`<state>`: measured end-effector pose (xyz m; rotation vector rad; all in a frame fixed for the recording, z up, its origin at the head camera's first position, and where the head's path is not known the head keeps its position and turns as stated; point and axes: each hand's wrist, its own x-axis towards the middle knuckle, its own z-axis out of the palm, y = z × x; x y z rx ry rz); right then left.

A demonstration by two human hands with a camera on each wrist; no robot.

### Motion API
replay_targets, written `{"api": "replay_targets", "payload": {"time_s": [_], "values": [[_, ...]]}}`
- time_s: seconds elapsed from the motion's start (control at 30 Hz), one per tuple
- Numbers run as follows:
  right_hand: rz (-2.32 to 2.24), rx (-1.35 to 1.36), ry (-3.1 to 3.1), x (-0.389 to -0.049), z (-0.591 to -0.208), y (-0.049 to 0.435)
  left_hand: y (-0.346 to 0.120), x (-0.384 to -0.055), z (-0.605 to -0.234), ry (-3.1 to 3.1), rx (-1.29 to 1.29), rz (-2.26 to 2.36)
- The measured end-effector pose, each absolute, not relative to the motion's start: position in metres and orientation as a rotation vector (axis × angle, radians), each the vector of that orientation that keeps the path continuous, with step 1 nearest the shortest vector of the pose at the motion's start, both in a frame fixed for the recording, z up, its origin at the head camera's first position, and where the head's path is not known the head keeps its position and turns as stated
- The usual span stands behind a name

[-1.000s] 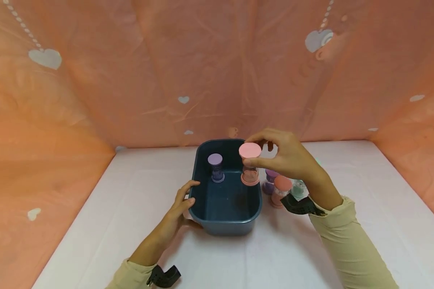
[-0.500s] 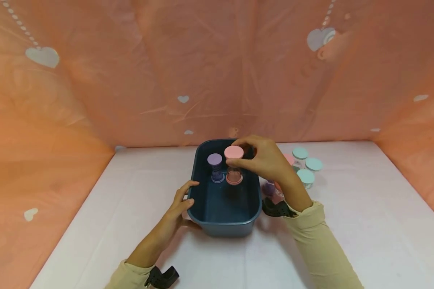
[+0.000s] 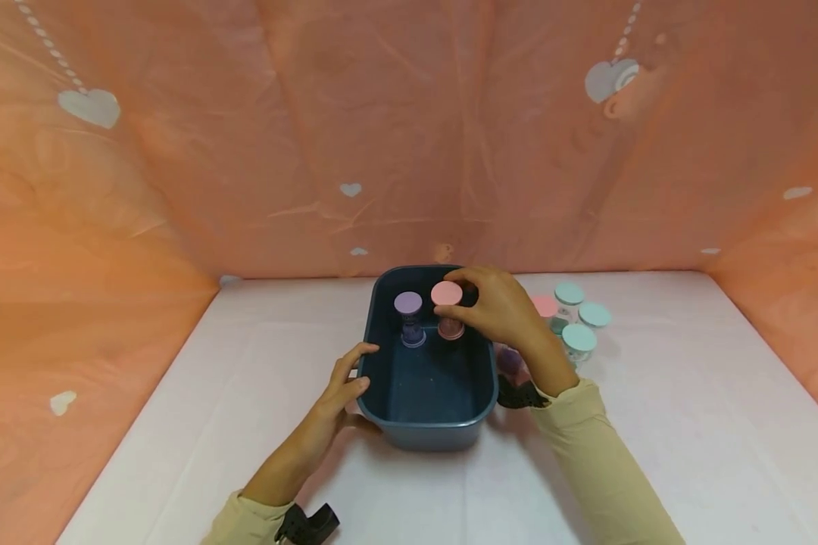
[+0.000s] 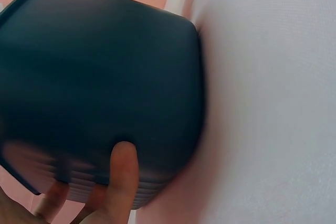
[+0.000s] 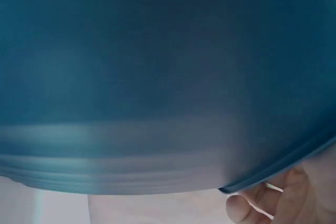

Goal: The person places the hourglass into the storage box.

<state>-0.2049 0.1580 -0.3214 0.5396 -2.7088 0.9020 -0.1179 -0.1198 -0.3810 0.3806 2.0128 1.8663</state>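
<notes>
My right hand point(image 3: 494, 303) reaches over the right wall of a dark blue bin point(image 3: 423, 418), holding a small clear jar with a pink lid point(image 3: 446, 293) by its lid. The jar hangs upright inside, toward the back. To its left a purple-lidded jar point(image 3: 408, 303) stands in the bin. My left hand point(image 3: 327, 405) rests against the bin's left side, fingertips at the rim and spread apart. In the left wrist view its thumb point(image 4: 124, 166) presses on the outer wall. The right wrist view is mostly bin wall point(image 5: 131, 77), with the right fingers point(image 5: 294, 195) past the rim.
Right of the bin stand several jars with mint lids point(image 3: 579, 337) and one with a pink lid point(image 3: 544, 306). A purple jar point(image 3: 509, 360) is partly behind the right wrist. An orange curtain point(image 3: 409, 136) hangs behind the white table point(image 3: 300, 318).
My right hand has carried the pink-lidded jar left and down into the bin, beside the purple-lidded one. The left hand has stayed at the bin's side.
</notes>
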Motion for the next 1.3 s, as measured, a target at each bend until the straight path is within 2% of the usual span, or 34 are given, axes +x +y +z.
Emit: {"api": "replay_targets", "payload": {"time_s": [0.4,0.93,1.3], "values": [[0.840,0.474,-2.758,-0.212,-0.323,0.157,-0.117,-0.116,-0.382,1.998,0.383,1.888],[0.482,0.661,-2.930,-0.225,-0.321,0.143,-0.115,-0.117,-0.380,2.048,0.338,1.895],[0.474,0.663,-2.931,-0.221,-0.319,0.142,-0.115,-0.117,-0.380,2.058,0.335,1.887]]}}
